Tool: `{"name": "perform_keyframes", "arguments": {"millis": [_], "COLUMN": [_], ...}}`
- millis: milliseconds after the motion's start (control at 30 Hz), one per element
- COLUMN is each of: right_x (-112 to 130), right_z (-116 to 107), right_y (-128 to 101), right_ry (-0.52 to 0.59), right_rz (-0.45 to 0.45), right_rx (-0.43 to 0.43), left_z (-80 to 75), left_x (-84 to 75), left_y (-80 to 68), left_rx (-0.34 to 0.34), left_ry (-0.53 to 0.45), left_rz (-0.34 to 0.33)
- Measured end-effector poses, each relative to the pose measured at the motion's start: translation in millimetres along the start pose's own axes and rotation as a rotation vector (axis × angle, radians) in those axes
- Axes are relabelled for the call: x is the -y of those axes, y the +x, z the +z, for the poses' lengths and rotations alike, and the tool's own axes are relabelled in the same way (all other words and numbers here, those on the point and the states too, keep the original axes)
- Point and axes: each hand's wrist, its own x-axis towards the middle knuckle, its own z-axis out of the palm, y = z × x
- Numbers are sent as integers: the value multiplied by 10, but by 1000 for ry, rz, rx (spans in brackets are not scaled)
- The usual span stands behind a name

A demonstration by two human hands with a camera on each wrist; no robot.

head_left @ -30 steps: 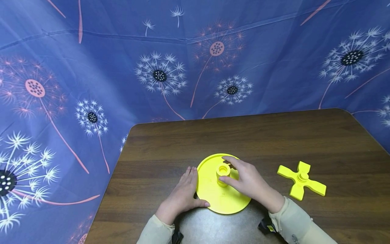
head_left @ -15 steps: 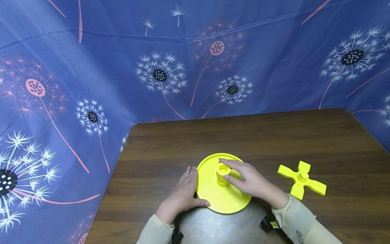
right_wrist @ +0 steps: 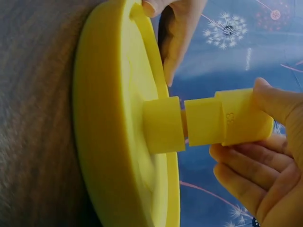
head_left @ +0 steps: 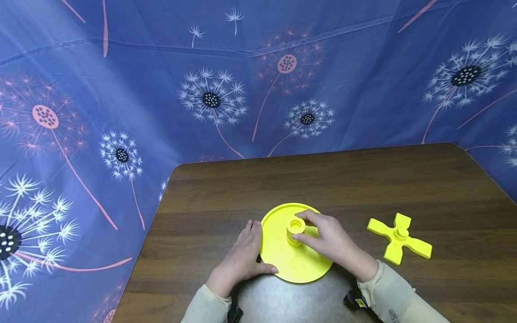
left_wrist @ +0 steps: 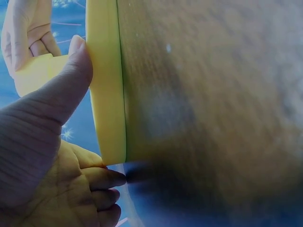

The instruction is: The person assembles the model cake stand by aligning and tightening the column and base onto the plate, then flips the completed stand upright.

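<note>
A round yellow disc [head_left: 299,267] with a raised rim lies on the table. From its middle rises a short hub [right_wrist: 164,125]. Above the hub is a hollow yellow cylinder [right_wrist: 246,116], marked with raised digits; a small gap with a narrower part shows between them. My right hand [head_left: 333,237] pinches the cylinder's upper end between thumb and fingers. My left hand [head_left: 241,258] rests against the disc's left edge, fingers straight along the side and thumb on the near rim. In the left wrist view, the left thumb [left_wrist: 75,71] presses the rim.
To the right lies a yellow four-bladed piece [head_left: 400,237] with a round knob at its centre. The brown wooden table [head_left: 194,197] ends at a blue dandelion-print cloth [head_left: 250,89] behind it. A grey surface [head_left: 295,303] sits in front of the disc.
My right fingers and thumb have shifted round the cylinder, one way and then back, and the wrist swung right and then left. The left hand and disc stay still.
</note>
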Motion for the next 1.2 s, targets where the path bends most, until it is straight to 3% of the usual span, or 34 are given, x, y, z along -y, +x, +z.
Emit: {"name": "perform_keyframes", "arguments": {"millis": [233, 467, 633, 767, 1000, 1200], "right_x": [13, 16, 16, -7, -40, -61], "right_z": [86, 103, 68, 28, -41, -66], "right_y": [-15, -30, -46, -40, -16, -15], "right_ry": [-101, -117, -83, -24, 130, 120], "right_rz": [0, 18, 21, -31, -76, -59], "right_rx": [-97, -121, -91, -61, 72, 104], "left_z": [6, 14, 15, 18, 17, 12], "left_x": [6, 9, 13, 18, 7, 5], "left_y": [-2, 8, 11, 11, 4, 6], "left_rx": [3, 7, 8, -5, 0, 7], "left_ry": [-8, -9, -12, -4, -8, -17], "left_rz": [-7, -11, -15, -7, -11, -19]}}
